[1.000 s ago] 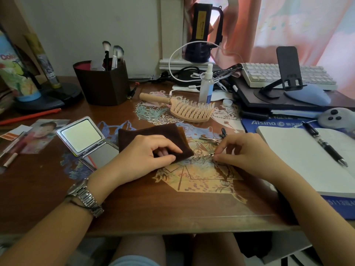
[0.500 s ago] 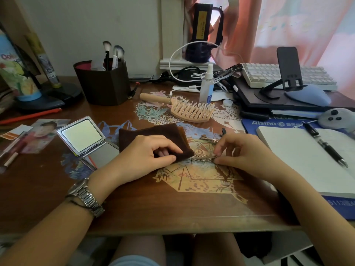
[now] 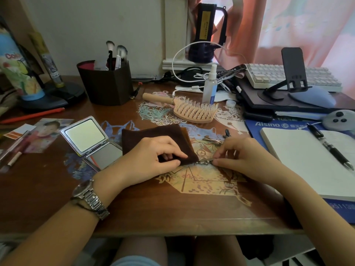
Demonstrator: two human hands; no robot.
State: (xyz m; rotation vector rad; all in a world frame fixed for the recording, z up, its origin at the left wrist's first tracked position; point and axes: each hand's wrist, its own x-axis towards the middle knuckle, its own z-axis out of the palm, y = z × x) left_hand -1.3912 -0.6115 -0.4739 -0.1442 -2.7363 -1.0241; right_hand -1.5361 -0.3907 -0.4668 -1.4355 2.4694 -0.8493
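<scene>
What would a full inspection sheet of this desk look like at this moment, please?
Surface: wooden desk, paper cut-out patterns.
Job's things: brown cloth lies flat; small metal piece at its near right corner.
Clutter: hairbrush, compact mirror, spray bottle, notebook with pen.
Hands: left hand pinches the cloth's corner; right hand pinches the metal piece.
Cables: white cable coiled beside the spray bottle.
Surroundings: pink curtain, pale wall.

Wooden desk [image 3: 38,191], pink curtain [image 3: 288,22]

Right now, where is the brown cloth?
In the head view the brown cloth lies mid-desk, just right of the compact mirror and nearer than the hairbrush, its near corner pinched by the left hand.
</scene>
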